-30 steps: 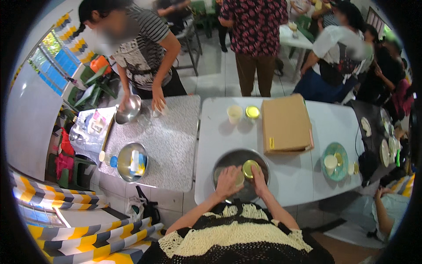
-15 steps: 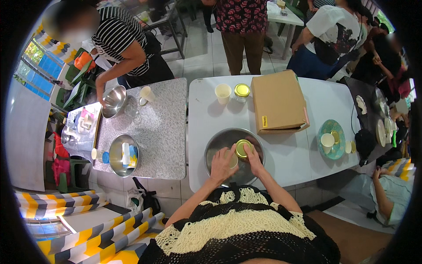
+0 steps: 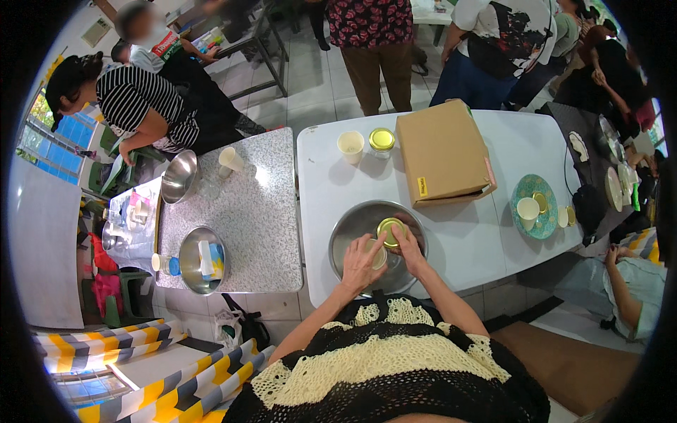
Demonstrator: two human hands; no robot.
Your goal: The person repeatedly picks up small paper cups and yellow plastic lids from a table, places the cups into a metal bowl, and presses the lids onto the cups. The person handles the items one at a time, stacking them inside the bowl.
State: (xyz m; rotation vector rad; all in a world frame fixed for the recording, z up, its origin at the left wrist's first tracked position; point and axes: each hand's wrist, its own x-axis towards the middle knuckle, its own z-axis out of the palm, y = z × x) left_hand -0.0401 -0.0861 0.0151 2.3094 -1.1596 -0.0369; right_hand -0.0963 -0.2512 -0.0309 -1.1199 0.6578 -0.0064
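Note:
Over a wide steel bowl (image 3: pixel 345 229) on the white table, my left hand (image 3: pixel 360 266) is closed around a pale paper cup (image 3: pixel 379 259). Close beside it, my right hand (image 3: pixel 409 251) grips a glass jar with a gold lid (image 3: pixel 390 231). My left fingertips come near the jar's lid; whether they touch it I cannot tell. Most of the jar's body is hidden under its lid and my fingers. Beyond the bowl stand another paper cup (image 3: pixel 350 146) and a second jar with a yellow-gold lid (image 3: pixel 381 141).
A cardboard box (image 3: pixel 444 155) lies at the back of the table. To the right, a teal patterned plate (image 3: pixel 523 224) carries a cup and a lid. On the speckled table (image 3: pixel 261 233) at left are two steel bowls, one holding a packet (image 3: pixel 213 259). People stand beyond both tables.
My hands keep hold of the cup and jar over the bowl, nearly unmoved. The person in stripes has drawn a hand away from the far left bowl. The whole view has shifted slightly.

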